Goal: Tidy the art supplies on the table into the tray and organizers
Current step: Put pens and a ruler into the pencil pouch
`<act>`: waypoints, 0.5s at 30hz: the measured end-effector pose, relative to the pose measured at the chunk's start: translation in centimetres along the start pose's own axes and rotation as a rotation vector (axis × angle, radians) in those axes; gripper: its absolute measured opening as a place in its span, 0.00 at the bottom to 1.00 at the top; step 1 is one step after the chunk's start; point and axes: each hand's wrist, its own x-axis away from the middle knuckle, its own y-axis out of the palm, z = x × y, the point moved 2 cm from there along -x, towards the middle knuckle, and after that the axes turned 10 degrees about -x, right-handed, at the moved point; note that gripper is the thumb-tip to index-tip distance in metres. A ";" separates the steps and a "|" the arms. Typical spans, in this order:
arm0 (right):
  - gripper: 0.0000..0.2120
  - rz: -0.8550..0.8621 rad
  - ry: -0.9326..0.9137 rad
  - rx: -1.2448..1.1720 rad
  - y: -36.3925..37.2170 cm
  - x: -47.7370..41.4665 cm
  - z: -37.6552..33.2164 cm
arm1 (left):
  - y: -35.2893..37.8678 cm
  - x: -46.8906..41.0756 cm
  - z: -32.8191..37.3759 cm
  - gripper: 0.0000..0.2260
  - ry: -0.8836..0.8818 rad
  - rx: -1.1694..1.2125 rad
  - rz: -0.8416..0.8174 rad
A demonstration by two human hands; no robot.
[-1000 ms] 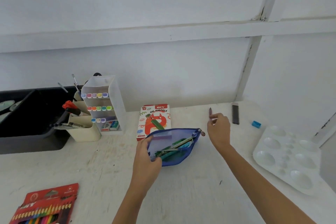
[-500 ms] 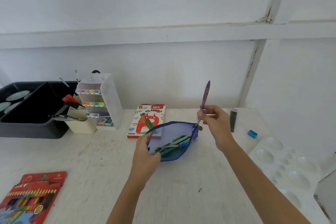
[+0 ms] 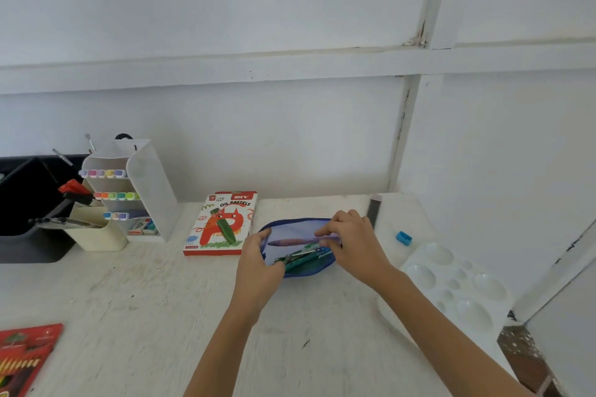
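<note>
A blue mesh pencil pouch (image 3: 292, 229) lies open on the white table (image 3: 154, 306), with green pens inside. My left hand (image 3: 258, 263) grips the pouch's left edge and holds it open. My right hand (image 3: 353, 243) pinches the end of a purple pen (image 3: 290, 241), which lies flat inside the pouch mouth. An oil pastels box (image 3: 222, 224) lies just left of the pouch. A white marker organizer (image 3: 142, 184) with pastel markers and a cream pen cup (image 3: 96, 234) stand at the back left beside a black tray (image 3: 29, 213).
A white paint palette (image 3: 451, 280) lies at the right. A blue sharpener (image 3: 403, 238) and a dark ruler (image 3: 374, 208) sit behind it near the wall. A red coloured-pencil box (image 3: 22, 358) lies at the front left corner.
My right hand picked the purple pen up off the table, raised it upright, then brought it down and laid it into the pouch. My left hand kept hold of the pouch.
</note>
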 end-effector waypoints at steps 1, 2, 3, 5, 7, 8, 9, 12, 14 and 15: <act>0.08 0.012 0.014 -0.105 -0.1 -0.2 0.4 | 0.2 0.0 0.0 0.27 -0.003 -0.007 0.004; 0.08 0.074 0.035 -0.240 -0.3 -0.3 0.8 | 0.4 0.0 0.1 0.27 -0.003 -0.006 0.007; 0.08 0.187 0.076 -0.375 -0.8 -0.6 1.3 | 0.5 -0.1 0.0 0.26 0.000 0.002 0.009; 0.09 0.436 0.223 -0.494 -1.6 -1.1 2.6 | 0.8 -0.2 -0.1 0.26 0.005 0.024 0.007; 0.08 0.504 0.393 -0.372 -1.9 -2.0 4.4 | 0.9 -0.4 -0.4 0.26 -0.001 0.033 0.018; 0.08 0.464 0.464 -0.278 -1.7 -2.5 5.4 | 0.9 -0.5 -0.6 0.27 -0.005 0.034 0.024; 0.10 0.391 0.528 -0.183 -1.3 -2.8 6.3 | 0.9 -0.6 -0.7 0.27 -0.009 0.034 0.027; 0.23 0.157 0.648 0.032 -0.2 -3.3 7.8 | 0.8 -0.8 -0.8 0.27 -0.013 0.022 0.030; 0.26 0.139 0.667 0.086 0.2 -3.5 8.0 | 0.7 -0.9 -0.7 0.27 -0.016 0.019 0.031; 0.23 0.155 0.673 0.068 0.4 -3.6 8.2 | 0.6 -0.9 -0.6 0.27 -0.019 0.020 0.030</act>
